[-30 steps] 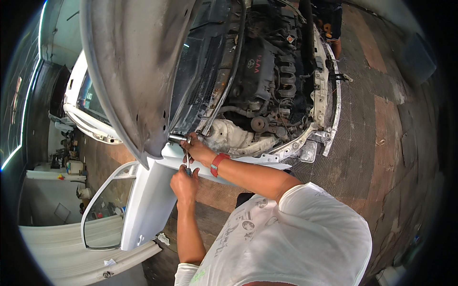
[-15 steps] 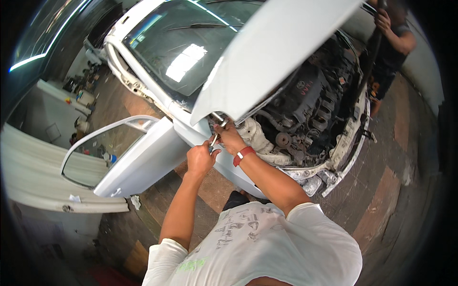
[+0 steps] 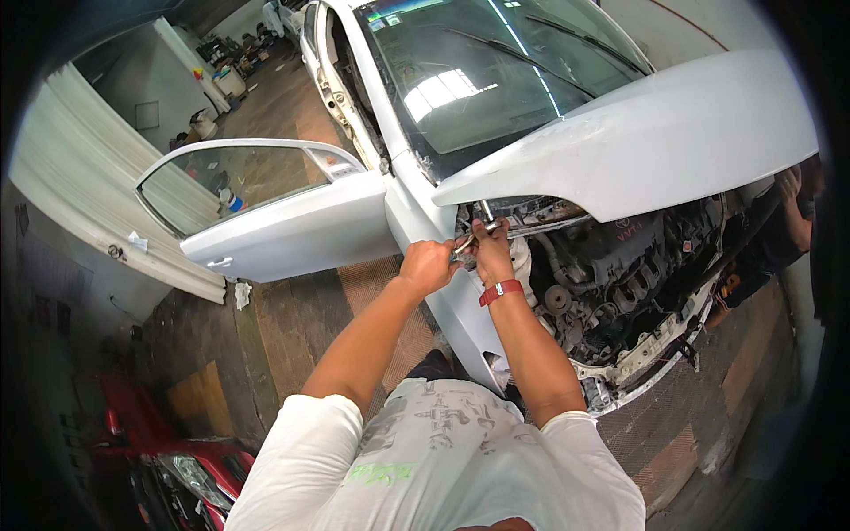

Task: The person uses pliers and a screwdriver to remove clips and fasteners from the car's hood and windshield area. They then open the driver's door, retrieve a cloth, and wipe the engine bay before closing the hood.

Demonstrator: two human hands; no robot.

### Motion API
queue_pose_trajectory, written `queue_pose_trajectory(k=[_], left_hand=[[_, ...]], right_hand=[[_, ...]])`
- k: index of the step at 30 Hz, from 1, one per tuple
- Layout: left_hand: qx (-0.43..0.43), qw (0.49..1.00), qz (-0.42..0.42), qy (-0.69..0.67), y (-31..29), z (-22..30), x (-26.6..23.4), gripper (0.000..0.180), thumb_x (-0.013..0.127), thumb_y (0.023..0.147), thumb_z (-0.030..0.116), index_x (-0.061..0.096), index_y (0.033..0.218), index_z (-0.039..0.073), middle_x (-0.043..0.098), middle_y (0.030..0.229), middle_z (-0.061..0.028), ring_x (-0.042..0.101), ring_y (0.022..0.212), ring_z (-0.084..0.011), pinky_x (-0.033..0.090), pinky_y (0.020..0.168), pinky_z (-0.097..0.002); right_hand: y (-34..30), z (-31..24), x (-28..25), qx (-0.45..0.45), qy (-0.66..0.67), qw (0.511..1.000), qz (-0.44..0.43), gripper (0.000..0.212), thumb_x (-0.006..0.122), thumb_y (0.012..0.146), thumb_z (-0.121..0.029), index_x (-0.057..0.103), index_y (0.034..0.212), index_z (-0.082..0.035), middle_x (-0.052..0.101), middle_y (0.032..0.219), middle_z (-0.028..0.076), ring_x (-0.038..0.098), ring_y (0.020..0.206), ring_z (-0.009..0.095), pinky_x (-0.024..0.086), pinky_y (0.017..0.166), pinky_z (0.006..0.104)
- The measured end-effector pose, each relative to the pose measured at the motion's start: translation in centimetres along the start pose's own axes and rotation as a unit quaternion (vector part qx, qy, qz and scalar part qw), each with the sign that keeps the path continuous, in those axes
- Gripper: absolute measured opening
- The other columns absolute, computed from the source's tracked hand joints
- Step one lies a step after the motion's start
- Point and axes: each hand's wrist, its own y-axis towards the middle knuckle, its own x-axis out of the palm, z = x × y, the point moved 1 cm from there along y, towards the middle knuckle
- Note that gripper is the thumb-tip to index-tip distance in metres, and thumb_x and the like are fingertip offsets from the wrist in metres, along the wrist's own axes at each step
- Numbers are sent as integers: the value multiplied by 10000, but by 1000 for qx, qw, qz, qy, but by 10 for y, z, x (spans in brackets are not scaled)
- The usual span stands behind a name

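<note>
A ratchet wrench [image 3: 462, 250] lies between my hands beside the rear edge of the car's engine bay. My left hand [image 3: 428, 266] is closed round its handle. Up at the tool's head, my right hand [image 3: 492, 251] grips with bent fingers, and a red band circles that wrist. A shiny metal extension [image 3: 487, 212] points from the head toward the gap under the raised grey-white hood [image 3: 655, 142]. Its far end and whatever it meets are hidden. Below my hands is the pale front fender [image 3: 465, 310].
The front door [image 3: 301, 226] stands wide open on the left. An uncovered engine [image 3: 620, 257] fills the bay at right, where another person's arm [image 3: 795, 212] shows by the hood's edge. A red vehicle [image 3: 168, 442] sits at lower left, and a pale curtain [image 3: 97, 168] hangs at far left.
My view has swung, so car and hands sit farther right in the picture and the red vehicle has come into sight. Both hands stay on the wrench; its handle lies more level now.
</note>
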Motion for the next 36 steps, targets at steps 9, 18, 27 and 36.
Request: queue_pose_trajectory(k=[9, 18, 27, 36], left_hand=[[-116, 992, -56, 7, 6, 40, -23, 409, 792, 893, 400, 763, 1000, 7, 765, 878, -216, 758, 856, -397, 597, 793, -492], [-70, 996, -31, -35, 5, 14, 3, 264, 787, 880, 246, 766, 1001, 12, 746, 829, -235, 746, 789, -416, 601, 761, -505], [-23, 999, -9, -33, 18, -38, 37, 226, 762, 858, 202, 759, 1036, 62, 735, 790, -219, 740, 771, -409, 594, 743, -515], [-32, 993, -16, -115, 29, -23, 49, 459, 789, 883, 377, 727, 1148, 8, 730, 793, -241, 728, 742, -431, 583, 705, -520]], right_hand=[[10, -8, -19, 88, 38, 995, -34, 759, 617, 1058, -98, 76, 1583, -7, 638, 853, 112, 696, 618, 238, 482, 464, 285], [-5, -5, -2, 29, 29, 999, 14, 374, 591, 1065, -59, 334, 1336, -63, 599, 884, 95, 644, 582, 199, 433, 457, 302], [-11, 8, 10, -64, -36, 995, 67, 506, 601, 1046, -42, 263, 1422, -29, 634, 939, 112, 682, 695, 197, 539, 529, 307], [10, 4, -30, 15, -72, 996, -46, 240, 549, 1068, -34, 525, 1299, 28, 691, 1040, 140, 734, 838, 239, 597, 645, 307]])
